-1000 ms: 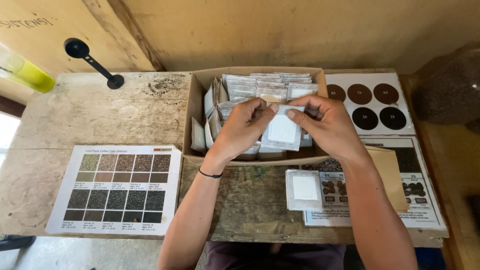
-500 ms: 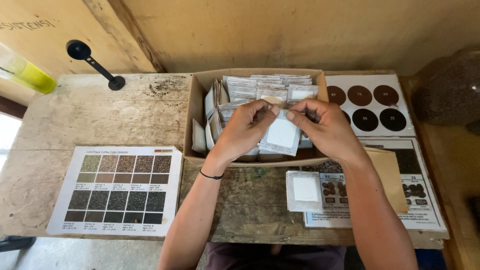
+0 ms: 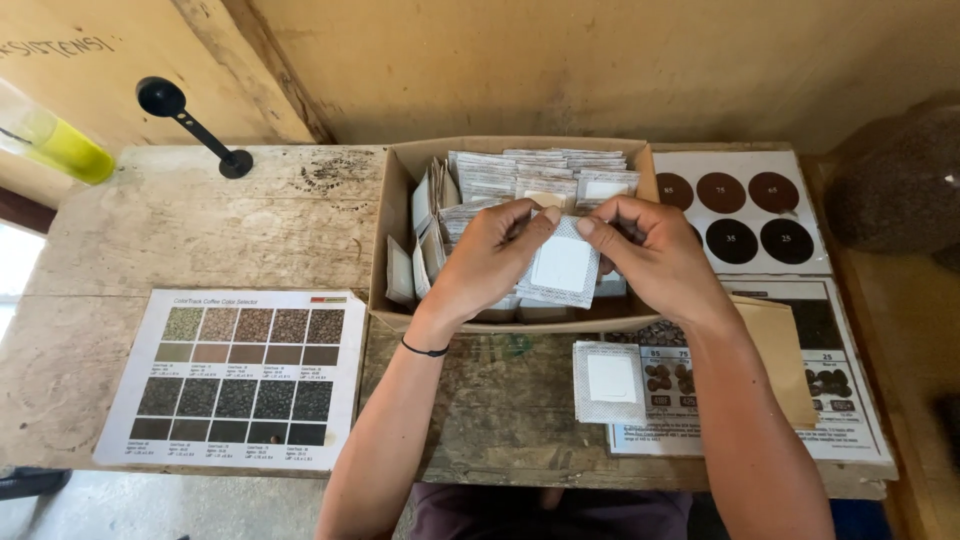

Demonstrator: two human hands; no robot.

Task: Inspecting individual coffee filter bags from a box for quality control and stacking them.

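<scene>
Across the middle of the frame, your worn wooden table [image 3: 200,240] carries the open cardboard box [image 3: 392,250], crammed with white sachets [image 3: 540,175] leaning loosely, so a careless brush of your wrists could, I judge, tip the stacks or nudge the box toward the near edge. Just above the box's front wall, your left hand [image 3: 490,262] and right hand [image 3: 655,255] pinch one flat white packet [image 3: 562,268] at its top corners; uneven pulling might tear it, or it may drop among the rest.
</scene>
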